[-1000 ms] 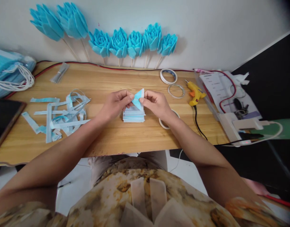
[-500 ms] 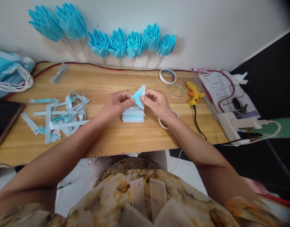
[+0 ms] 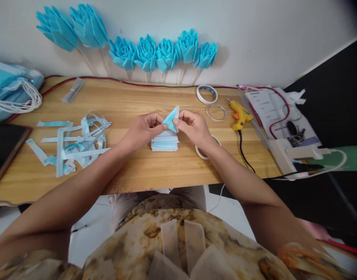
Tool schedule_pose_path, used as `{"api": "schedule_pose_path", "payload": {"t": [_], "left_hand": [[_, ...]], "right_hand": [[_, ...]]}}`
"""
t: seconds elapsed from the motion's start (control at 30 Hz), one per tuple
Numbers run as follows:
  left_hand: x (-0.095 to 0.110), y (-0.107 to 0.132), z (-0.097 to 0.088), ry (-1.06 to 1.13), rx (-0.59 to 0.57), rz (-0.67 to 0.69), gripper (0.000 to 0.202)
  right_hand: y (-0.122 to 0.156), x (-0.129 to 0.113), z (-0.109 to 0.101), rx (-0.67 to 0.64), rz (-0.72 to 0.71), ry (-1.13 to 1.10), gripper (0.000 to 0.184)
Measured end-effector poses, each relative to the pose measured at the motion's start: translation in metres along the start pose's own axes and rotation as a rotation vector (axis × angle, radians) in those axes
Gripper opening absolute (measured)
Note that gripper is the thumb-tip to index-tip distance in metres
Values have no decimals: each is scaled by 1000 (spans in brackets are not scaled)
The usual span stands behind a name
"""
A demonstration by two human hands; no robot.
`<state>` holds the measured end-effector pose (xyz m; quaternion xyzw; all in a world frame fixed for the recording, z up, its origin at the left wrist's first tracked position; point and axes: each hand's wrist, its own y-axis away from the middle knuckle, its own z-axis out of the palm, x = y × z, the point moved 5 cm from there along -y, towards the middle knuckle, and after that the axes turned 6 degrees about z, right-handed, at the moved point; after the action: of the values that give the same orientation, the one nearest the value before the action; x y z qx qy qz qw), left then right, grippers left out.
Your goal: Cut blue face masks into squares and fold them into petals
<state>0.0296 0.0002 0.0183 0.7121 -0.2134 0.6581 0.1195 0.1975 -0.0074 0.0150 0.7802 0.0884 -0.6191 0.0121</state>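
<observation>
Between my hands is a light blue piece of face mask fabric [image 3: 171, 117], folded to a point at the top, with a white strip along its right edge. My left hand [image 3: 146, 126] pinches its left side between thumb and fingers. My right hand [image 3: 194, 125] grips the right side, thumb pressed on the front. Just below, on the wooden table, lies a stack of pale blue mask pieces [image 3: 164, 145], partly covered by the held piece. A tape roll [image 3: 200, 153] lies under my right wrist, mostly hidden.
Cut mask strips [image 3: 76, 146] lie in a tangle at left, near a dark phone or tablet [image 3: 6, 149]. Blue fabric flowers [image 3: 146, 53] on sticks lean on the wall. At right are a tape roll [image 3: 207, 94], a yellow glue gun [image 3: 238, 115] and a power strip [image 3: 283, 157].
The left corner of the fabric piece has folded further in, and it looks narrower. My left fingers have shifted slightly; my right hand has barely moved.
</observation>
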Motion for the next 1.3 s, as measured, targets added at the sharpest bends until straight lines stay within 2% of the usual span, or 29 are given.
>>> {"api": "schedule_pose_path", "payload": {"t": [0.3, 0.47, 0.97, 1.17, 1.3], "left_hand": [[7, 3, -4, -10, 68, -5, 25], [6, 3, -4, -15, 55, -10, 15], [3, 1, -5, -37, 103, 18, 14], [4, 2, -5, -15, 104, -23, 9], [8, 3, -5, -12, 98, 8, 23]], "right_hand": [[0, -3, -1, -3, -22, -16, 32], [0, -3, -1, -2, -20, -6, 33], [0, 1, 1, -24, 18, -19, 28], [0, 1, 1, -12, -1, -19, 28], [0, 0, 2, -24, -9, -22, 28]]}}
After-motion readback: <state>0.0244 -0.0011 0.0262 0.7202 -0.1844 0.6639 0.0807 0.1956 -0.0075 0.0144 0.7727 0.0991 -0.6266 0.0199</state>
